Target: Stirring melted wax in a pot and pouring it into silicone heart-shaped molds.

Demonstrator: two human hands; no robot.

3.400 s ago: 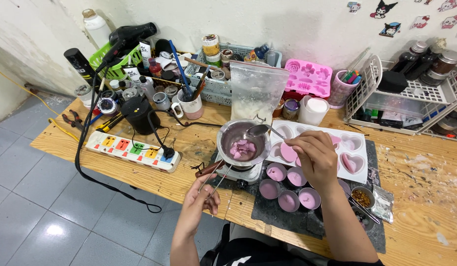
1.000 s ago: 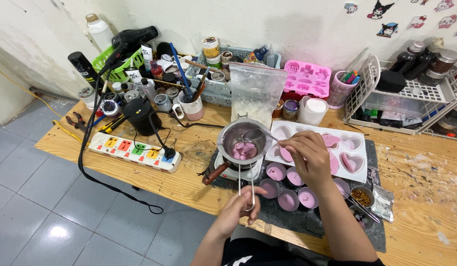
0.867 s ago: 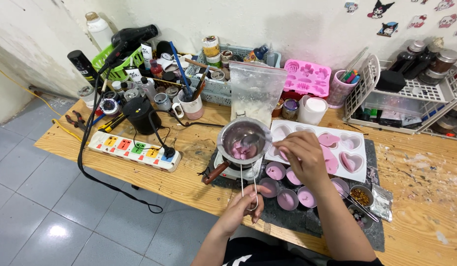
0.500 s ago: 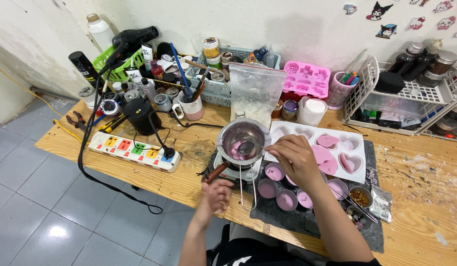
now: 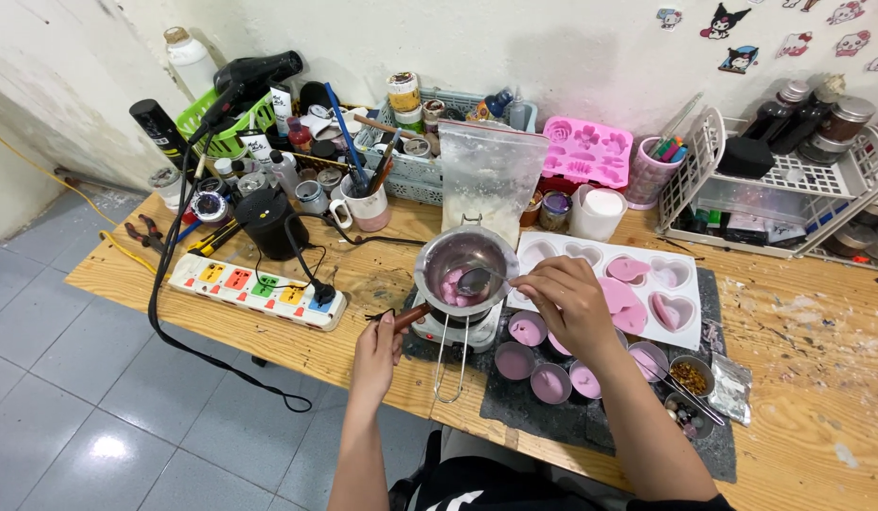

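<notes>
a small steel melting pot (image 5: 465, 268) is seated on a compact burner (image 5: 455, 326) near the front edge of a wooden table (image 5: 817, 397). pink wax pieces (image 5: 455, 287) are lying in the bottom of the pot, apparently not fully melted.

the left hand (image 5: 379, 348) is closed around the end of the pot's wooden handle (image 5: 410, 317), which projects toward the table edge. the right hand (image 5: 564, 301) is pinched shut on the stem of a metal spoon (image 5: 475, 280), whose bowl is held inside the pot, just above or touching the wax; contact cannot be confirmed.

a wire tool (image 5: 447, 361) is lying loose on the dark mat (image 5: 514, 402), its loop hanging near the table edge.

hazards, judged from this arrangement:

- the pot is narrow-based and perched high. if the handle is pressed down or twisted, the pot may be tipped off the burner and hot wax spilled toward the lap.
- if the spoon is driven hard against the wall, the pot may be slid sideways, because only the handle end is being steadied.
- the right wrist is held directly over filled pink cups (image 5: 550, 383) and beside a white heart mould (image 5: 617, 284). set surfaces may be marred by a dropped forearm or by drips.
- a power strip (image 5: 255, 286) and its cables are lying just left of the burner. splashed wax may reach them.
- the wire tool may be knocked to the floor by the left forearm.
</notes>
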